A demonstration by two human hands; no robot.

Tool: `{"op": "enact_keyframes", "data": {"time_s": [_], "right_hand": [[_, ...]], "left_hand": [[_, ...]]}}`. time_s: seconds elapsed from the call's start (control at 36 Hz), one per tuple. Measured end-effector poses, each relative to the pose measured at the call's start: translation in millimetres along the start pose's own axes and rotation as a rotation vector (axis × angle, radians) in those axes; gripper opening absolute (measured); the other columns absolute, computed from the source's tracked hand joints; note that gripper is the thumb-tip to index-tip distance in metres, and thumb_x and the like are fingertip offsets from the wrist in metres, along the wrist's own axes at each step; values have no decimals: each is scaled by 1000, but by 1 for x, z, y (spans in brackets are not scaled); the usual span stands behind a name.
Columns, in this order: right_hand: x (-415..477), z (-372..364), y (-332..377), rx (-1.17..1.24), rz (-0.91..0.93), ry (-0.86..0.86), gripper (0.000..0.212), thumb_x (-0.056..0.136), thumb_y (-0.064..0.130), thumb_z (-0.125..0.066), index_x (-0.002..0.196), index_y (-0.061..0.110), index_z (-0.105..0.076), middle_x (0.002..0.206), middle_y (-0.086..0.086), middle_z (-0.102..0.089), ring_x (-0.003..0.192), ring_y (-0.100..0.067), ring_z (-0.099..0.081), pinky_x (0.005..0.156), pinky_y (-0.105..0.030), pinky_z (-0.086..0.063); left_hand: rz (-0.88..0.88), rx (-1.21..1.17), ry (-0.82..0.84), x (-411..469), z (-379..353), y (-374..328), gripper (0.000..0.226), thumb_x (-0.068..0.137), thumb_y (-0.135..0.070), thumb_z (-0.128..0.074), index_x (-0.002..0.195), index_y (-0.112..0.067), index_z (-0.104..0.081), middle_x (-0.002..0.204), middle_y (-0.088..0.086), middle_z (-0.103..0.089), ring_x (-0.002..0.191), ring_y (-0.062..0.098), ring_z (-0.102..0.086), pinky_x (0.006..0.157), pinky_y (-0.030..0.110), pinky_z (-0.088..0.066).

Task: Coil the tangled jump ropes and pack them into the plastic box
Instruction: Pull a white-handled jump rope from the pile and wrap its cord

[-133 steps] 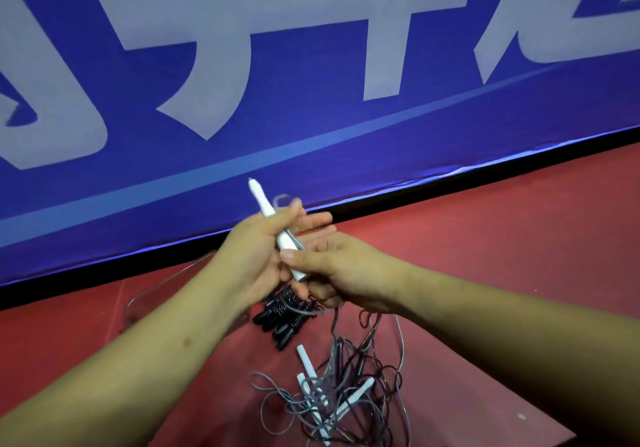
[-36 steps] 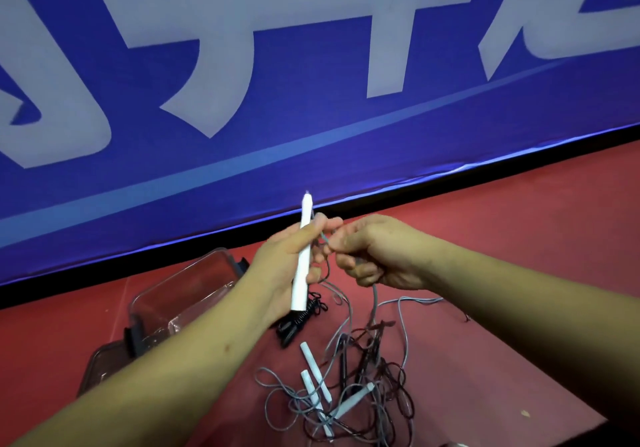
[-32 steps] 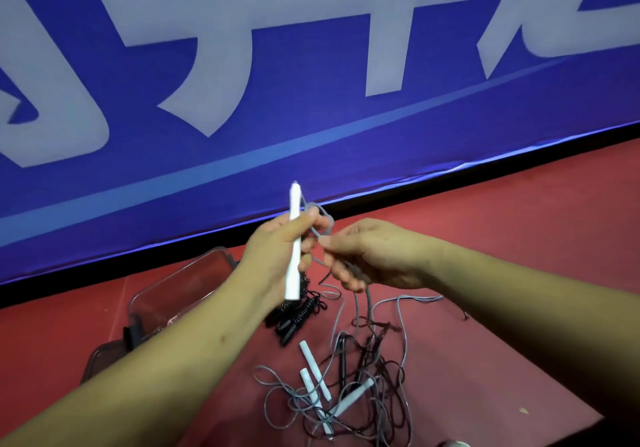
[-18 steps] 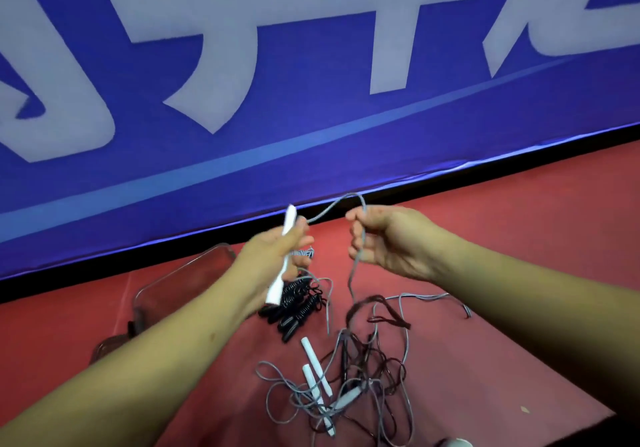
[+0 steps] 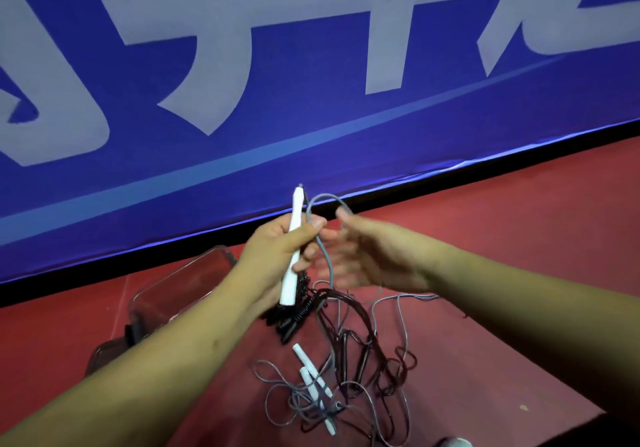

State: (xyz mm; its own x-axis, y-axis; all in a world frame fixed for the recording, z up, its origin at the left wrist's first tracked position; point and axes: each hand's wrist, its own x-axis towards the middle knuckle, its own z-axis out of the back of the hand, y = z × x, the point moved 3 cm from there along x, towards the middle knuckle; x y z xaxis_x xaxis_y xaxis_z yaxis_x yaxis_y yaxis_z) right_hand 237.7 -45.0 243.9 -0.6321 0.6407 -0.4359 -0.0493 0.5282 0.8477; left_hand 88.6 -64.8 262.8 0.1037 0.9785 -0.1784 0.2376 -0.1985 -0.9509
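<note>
1. The backdrop is a big blue banner with huge white characters that are cut off by the frame, so they're unreadable. Below it is red floor.
2. The left hand has its fingers wrapped around a white handle, held roughly upright.
3. A gray rope arcs out of the handle's top towards the right hand. That hand is motion-blurred and its fingers look spread and loose. Can't tell if it's actually touching the rope.
4. The clear plastic box sits on the floor to the left, partly hidden behind the left forearm, so I can't make out its inside.
5. A black coiled rope lies under the left hand, half covered by it.
6. The tangled pile of gray and dark ropes is on the floor below the hands, with loose white handles in it. No idea which strand goes where.
</note>
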Motion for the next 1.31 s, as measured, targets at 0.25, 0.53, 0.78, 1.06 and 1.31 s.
{"op": "enact_keyframes", "data": {"time_s": [0.25, 0.53, 0.78, 1.06, 1.31], "right_hand": [[3, -21, -23, -315, 2, 117, 26, 104, 24, -43, 93, 11, -62, 86, -10, -72, 80, -20, -66, 84, -35, -44], [-2, -21, 40, 412, 328, -155, 25, 105, 22, -40, 88, 8, -53, 60, -8, -64, 50, -20, -66, 49, -28, -57], [-7, 15, 44, 543, 328, -283, 41, 102, 43, -41, 95, 5, -54, 81, -17, -73, 73, -29, -74, 66, -39, -61], [-5, -24, -12, -181, -26, 163, 26, 97, 38, -55, 111, 19, -64, 113, -8, -66, 103, -20, -60, 93, -39, -45], [-7, -34, 5, -84, 91, 70, 26, 104, 24, -42, 94, 6, -57, 80, -17, -70, 73, -28, -71, 73, -46, -58]], "left_hand": [[-88, -154, -199, 15, 23, -21, 9, 95, -8, -59, 87, -5, -59, 71, 6, -70, 46, 4, -43, 37, 11, -30], [178, 83, 210, -11, 3, 22, 37, 83, -31, -63, 109, -5, -61, 99, 15, -70, 46, 8, -45, 33, 12, -28], [111, 5, 235, -19, -23, 18, 23, 79, -15, -61, 92, 4, -55, 63, 8, -65, 35, 4, -37, 32, 13, -25], [-11, -332, -34, 1, -2, -29, 11, 95, -9, -54, 88, -4, -59, 71, 4, -67, 42, 2, -37, 37, 10, -29], [-118, -114, -88, 5, 23, -32, 30, 91, -32, -57, 109, -10, -65, 110, 7, -71, 52, 8, -43, 41, 15, -32]]}}
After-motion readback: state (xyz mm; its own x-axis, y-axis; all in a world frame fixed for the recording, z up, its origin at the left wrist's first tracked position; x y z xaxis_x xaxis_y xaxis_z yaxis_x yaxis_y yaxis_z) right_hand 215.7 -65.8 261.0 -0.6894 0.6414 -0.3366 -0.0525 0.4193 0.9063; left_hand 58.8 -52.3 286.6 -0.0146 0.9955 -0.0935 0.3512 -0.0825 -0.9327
